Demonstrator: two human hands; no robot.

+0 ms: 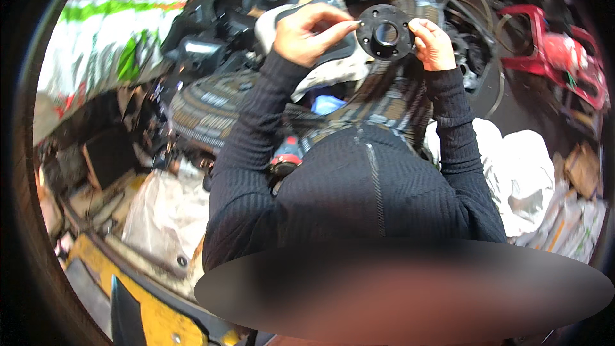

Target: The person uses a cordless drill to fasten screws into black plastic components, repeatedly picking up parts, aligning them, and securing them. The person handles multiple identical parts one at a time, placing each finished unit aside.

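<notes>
A round black flange [368, 37] with a raised centre collar and small holes around its face is held up in front of me. My right hand [434, 45] grips its right rim between thumb and fingers. From the left, my left hand [311, 33] reaches to the opposite rim, thumb and forefinger pinched together at the edge beside a small hole. Whether something tiny sits between those fingertips is too small to tell. Below my left forearm, near my lap, lies a red and grey power tool [287, 156], partly hidden by my sleeve.
Dark plastic parts [205, 48] are heaped at the far left, beside a white and green sack [102, 45]. A red plastic stool [557, 51] stands at the far right. White bags [522, 176] lie at my right; a yellow metal frame [128, 288] is at lower left.
</notes>
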